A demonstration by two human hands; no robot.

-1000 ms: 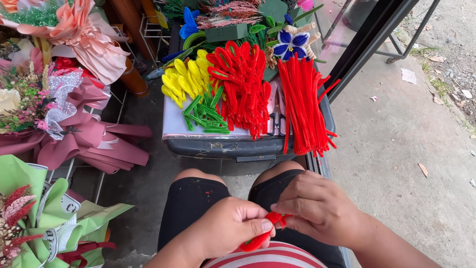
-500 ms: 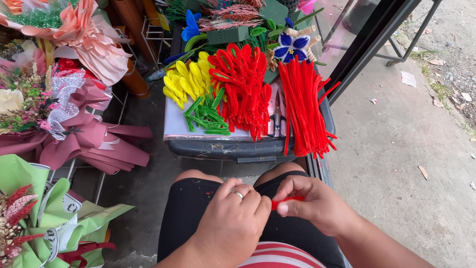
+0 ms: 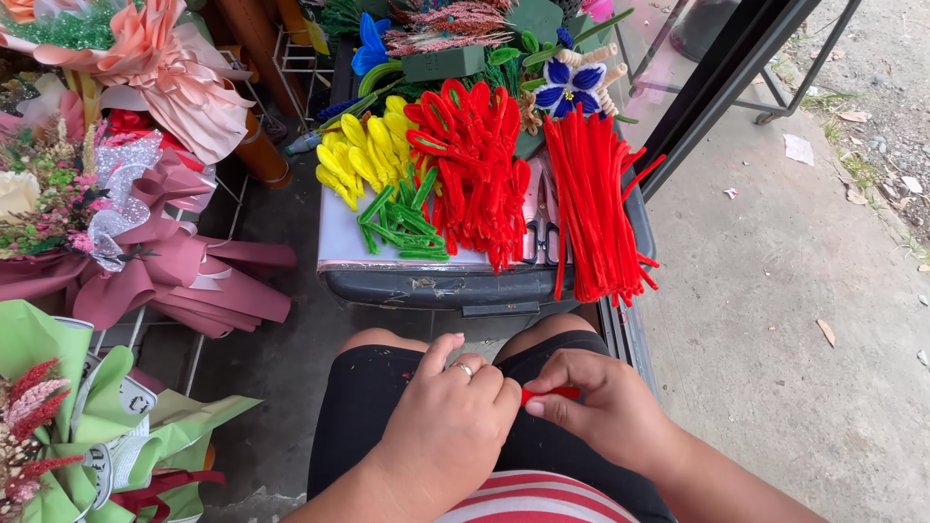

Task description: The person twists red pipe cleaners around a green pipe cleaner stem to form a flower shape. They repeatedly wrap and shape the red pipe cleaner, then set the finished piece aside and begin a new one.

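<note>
While both hands meet over the lap, the left hand [image 3: 450,421] and right hand [image 3: 601,412] pinch a short red pipe cleaner [image 3: 554,393] between them — fingers of each hand closed together on it, only a small red length showing between the fingertips. Judged from this, shaping of the piece is at an early stage: no finished form is visible in the hands, whereas bent red loops [image 3: 470,160], yellow loops [image 3: 363,155] and green pieces [image 3: 402,218] already lie on the tabletop [image 3: 339,242] ahead, beside a large bundle of straight red stems [image 3: 596,208] not yet worked. Scissors [image 3: 544,228] lie between the red piles. Room is tight — the tabletop's front edge sits just beyond the knees, wrapped bouquets [image 3: 145,242] crowd the left, and open concrete ground [image 3: 775,320] lies to the right.
</note>
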